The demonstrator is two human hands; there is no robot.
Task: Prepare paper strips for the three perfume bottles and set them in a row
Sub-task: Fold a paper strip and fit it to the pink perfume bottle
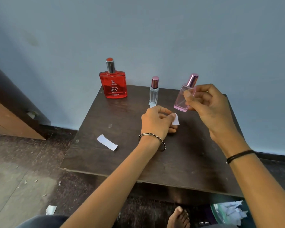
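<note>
A red perfume bottle with a silver cap stands at the far left of the dark wooden table. A slim clear bottle with a pink cap stands in the middle, with a bit of white paper at its base. My right hand holds a pink bottle tilted above the table. My left hand pinches a small white paper strip just below that bottle. Another white paper strip lies flat near the table's left edge.
A blue wall stands right behind the table. A wooden door and frame are at the left. Paper scraps lie on the floor. A glass bowl with paper pieces sits under the table's front edge, beside my bare foot.
</note>
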